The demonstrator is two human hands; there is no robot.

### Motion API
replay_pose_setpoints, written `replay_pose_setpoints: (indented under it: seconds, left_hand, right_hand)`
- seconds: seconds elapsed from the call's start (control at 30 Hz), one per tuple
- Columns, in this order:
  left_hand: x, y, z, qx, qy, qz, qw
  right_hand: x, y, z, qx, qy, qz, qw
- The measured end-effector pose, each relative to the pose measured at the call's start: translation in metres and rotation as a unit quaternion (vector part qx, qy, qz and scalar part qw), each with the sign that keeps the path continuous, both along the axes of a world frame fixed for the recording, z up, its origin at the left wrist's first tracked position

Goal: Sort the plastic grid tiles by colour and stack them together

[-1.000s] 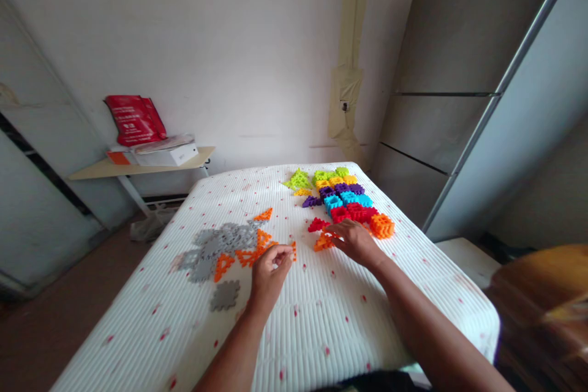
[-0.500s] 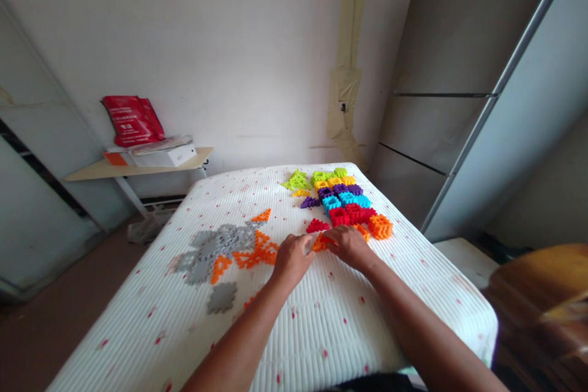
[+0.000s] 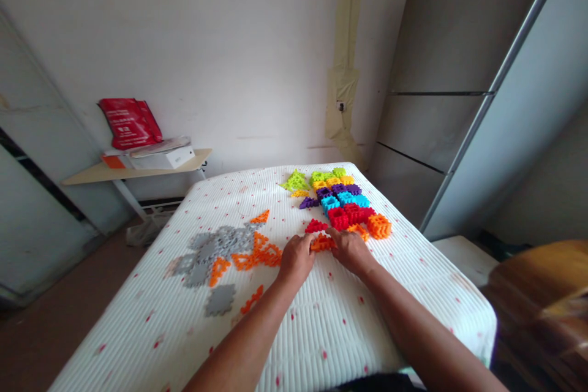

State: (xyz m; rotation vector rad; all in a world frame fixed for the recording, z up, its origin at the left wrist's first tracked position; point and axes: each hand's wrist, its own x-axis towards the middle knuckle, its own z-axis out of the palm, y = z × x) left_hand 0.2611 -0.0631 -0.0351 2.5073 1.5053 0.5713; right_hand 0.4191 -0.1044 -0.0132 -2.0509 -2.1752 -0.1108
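Note:
Between my two hands is a stack of orange triangular interlocking tiles (image 3: 322,242), low over the bed-like padded surface. My left hand (image 3: 296,257) grips its left end with closed fingers. From the right, my right hand (image 3: 351,251) has its fingers closed on the other end. Just beyond lies a red triangular piece (image 3: 316,226). An orange block (image 3: 358,231) sits behind my right hand, partly hidden by it. Loose orange lattice tiles (image 3: 260,254) lie left of my left hand, beside a heap of grey tiles (image 3: 215,248).
Rows of red (image 3: 351,214), light blue, purple, yellow and green blocks (image 3: 321,177) run towards the far edge. An orange block (image 3: 379,226) stands at the right. A grey square tile (image 3: 220,299) and an orange piece (image 3: 252,299) lie near my left forearm. A fridge (image 3: 427,98) stands at right.
My hands have shifted slightly, and more of the orange stack shows between them. My left forearm has moved a little right, uncovering more of the orange piece beside it.

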Motion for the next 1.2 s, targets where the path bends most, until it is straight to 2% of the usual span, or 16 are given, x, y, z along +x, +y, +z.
replay_pose_setpoints:
  seconds: [0.4, 0.87, 0.97, 1.1, 1.2]
  left_hand:
    - [0.003, 0.014, -0.001, 0.001, 0.008, 0.029, 1.000]
    - [0.005, 0.010, -0.001, 0.011, 0.004, 0.029, 0.999]
    - [0.004, 0.004, 0.003, 0.018, 0.008, 0.022, 1.000]
    - [-0.011, -0.001, 0.017, 0.030, 0.023, 0.014, 0.999]
    - [-0.039, 0.009, 0.031, 0.026, 0.035, 0.061, 0.997]
  right_hand:
    - [-0.003, 0.012, -0.011, 0.017, 0.050, -0.018, 0.998]
    - [-0.004, 0.014, -0.012, 0.041, 0.049, -0.006, 0.998]
    - [-0.002, 0.009, -0.013, 0.074, 0.040, 0.011, 0.996]
    - [0.001, 0.000, -0.012, 0.187, 0.027, 0.050, 0.981]
    - [-0.005, -0.007, -0.010, 0.241, 0.035, 0.140, 0.960]
